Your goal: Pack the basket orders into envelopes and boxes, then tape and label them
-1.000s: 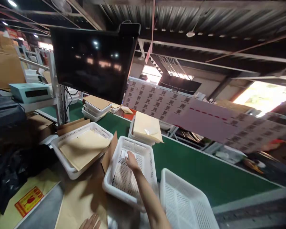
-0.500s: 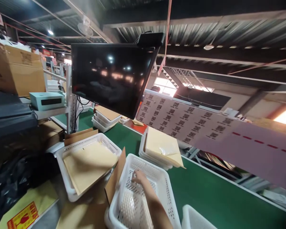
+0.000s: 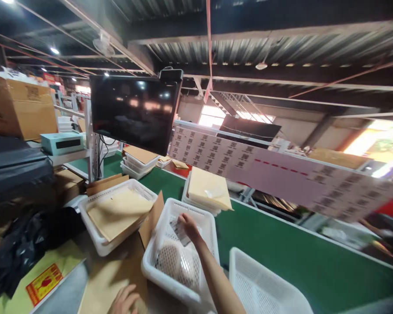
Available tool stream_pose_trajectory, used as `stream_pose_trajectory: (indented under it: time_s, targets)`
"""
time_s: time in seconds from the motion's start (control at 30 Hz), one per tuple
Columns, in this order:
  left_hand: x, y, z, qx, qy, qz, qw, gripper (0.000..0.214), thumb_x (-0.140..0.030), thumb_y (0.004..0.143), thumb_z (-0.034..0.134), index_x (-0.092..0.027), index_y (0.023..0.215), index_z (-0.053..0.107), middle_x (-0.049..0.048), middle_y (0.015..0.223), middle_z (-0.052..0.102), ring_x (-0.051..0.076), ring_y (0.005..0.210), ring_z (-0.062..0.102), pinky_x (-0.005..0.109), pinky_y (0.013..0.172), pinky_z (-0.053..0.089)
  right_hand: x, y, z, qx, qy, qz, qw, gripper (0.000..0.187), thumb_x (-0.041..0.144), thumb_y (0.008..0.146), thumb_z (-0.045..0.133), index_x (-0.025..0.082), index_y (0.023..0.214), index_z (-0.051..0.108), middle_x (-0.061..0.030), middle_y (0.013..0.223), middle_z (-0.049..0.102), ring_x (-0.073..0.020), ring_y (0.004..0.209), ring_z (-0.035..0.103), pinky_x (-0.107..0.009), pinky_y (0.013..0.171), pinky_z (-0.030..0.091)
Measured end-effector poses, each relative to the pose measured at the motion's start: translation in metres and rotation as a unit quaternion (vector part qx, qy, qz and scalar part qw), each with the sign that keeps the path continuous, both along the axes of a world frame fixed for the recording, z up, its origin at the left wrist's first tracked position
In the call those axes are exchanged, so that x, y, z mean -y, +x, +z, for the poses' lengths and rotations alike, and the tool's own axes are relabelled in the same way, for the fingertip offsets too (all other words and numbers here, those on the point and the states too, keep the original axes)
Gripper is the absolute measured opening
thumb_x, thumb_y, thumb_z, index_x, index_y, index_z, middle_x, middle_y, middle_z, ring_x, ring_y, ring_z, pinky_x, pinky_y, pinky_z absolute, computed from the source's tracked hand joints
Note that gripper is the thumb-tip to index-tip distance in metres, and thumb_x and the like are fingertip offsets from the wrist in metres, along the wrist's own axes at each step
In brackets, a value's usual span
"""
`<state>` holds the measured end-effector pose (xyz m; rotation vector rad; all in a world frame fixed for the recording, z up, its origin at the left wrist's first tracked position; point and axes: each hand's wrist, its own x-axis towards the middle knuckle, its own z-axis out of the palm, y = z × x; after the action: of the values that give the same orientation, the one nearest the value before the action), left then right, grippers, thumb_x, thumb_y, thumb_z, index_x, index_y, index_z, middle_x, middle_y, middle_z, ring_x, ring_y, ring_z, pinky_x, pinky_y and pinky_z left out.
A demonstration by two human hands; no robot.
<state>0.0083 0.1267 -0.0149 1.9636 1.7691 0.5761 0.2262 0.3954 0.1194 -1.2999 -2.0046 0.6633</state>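
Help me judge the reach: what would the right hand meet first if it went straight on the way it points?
Probably the far wall of the white basket: the right hand points away and leftward, fingers on a small label. Beyond stands a cardboard flap; depth is unclear.

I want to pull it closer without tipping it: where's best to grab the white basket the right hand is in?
Probably the near rim of the white basket, hooked from the person's side: its rolled lip is free there, while cardboard leans on its left wall.
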Motion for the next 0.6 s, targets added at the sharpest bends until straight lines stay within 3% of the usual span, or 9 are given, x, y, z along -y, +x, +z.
stream_pose_trajectory:
  time_s: [0.07,0.1,0.17,0.23,0.3,0.43,0.6]
  targets:
    - [0.004,0.007,0.029,0.079,0.013,0.023,0.997,0.029,-0.046,0.102,0.05,-0.042,0.12,0.073,0.008,0.121,0.071,0.03,0.112,0.069,0.051,0.093,0.061,0.042,0.006,0.015,-0.019,-0.007,0.025,0.999,0.03,0.043,0.09,0.044,0.024,0.068,0.053,-0.0034,0.072,0.061,-0.0223,0.075,0.06,-0.034,0.075,0.051]
    - [0.007,0.009,0.047,0.161,0.021,0.037,0.986,0.034,-0.049,0.102,0.045,-0.037,0.116,0.074,0.0096,0.114,0.072,0.029,0.104,0.071,0.048,0.088,0.062,0.067,0.008,0.022,-0.017,-0.013,0.057,0.998,0.03,0.041,0.091,0.045,0.024,0.068,0.054,-0.0022,0.07,0.06,-0.0204,0.073,0.058,-0.032,0.073,0.05]
    - [0.013,0.011,0.088,0.339,0.018,0.045,0.94,0.041,-0.061,0.094,0.056,-0.026,0.111,0.071,0.0099,0.1,0.072,0.026,0.088,0.071,0.039,0.073,0.062,0.123,0.01,0.036,0.015,-0.015,0.159,0.987,0.03,0.037,0.091,0.05,0.023,0.066,0.057,0.0006,0.064,0.056,-0.0168,0.065,0.053,-0.028,0.068,0.046]
    - [0.02,0.012,0.126,0.446,-0.055,-0.025,0.893,0.051,-0.066,0.085,0.068,-0.021,0.111,0.068,0.0067,0.092,0.07,0.021,0.077,0.069,0.03,0.061,0.058,0.177,0.009,0.053,0.068,0.008,0.277,0.958,0.029,0.032,0.093,0.053,0.022,0.068,0.063,0.0023,0.061,0.056,-0.0139,0.059,0.049,-0.026,0.065,0.041]
    - [0.03,0.013,0.151,0.473,-0.115,-0.086,0.869,0.05,-0.064,0.079,0.077,-0.018,0.097,0.068,0.0026,0.079,0.068,0.016,0.068,0.065,0.025,0.057,0.054,0.221,0.009,0.069,0.093,0.019,0.338,0.936,0.028,0.033,0.097,0.054,0.023,0.077,0.071,0.0021,0.063,0.062,-0.0129,0.058,0.05,-0.024,0.063,0.04]
    - [0.06,0.015,0.165,0.454,-0.186,-0.122,0.863,0.041,-0.054,0.08,0.08,-0.015,0.088,0.068,0.0009,0.073,0.067,0.013,0.066,0.064,0.023,0.058,0.052,0.269,0.02,0.086,0.075,-0.044,0.369,0.925,0.028,0.038,0.101,0.055,0.021,0.096,0.076,-0.0005,0.079,0.074,-0.0135,0.066,0.061,-0.023,0.064,0.043]
    - [0.091,0.019,0.165,0.442,-0.225,-0.134,0.858,0.041,-0.054,0.081,0.078,-0.015,0.09,0.069,0.0037,0.078,0.072,0.014,0.067,0.066,0.025,0.059,0.052,0.29,0.032,0.093,0.063,-0.096,0.404,0.908,0.026,0.043,0.099,0.063,0.019,0.094,0.075,0.0012,0.075,0.071,-0.0124,0.065,0.06,-0.022,0.061,0.043]
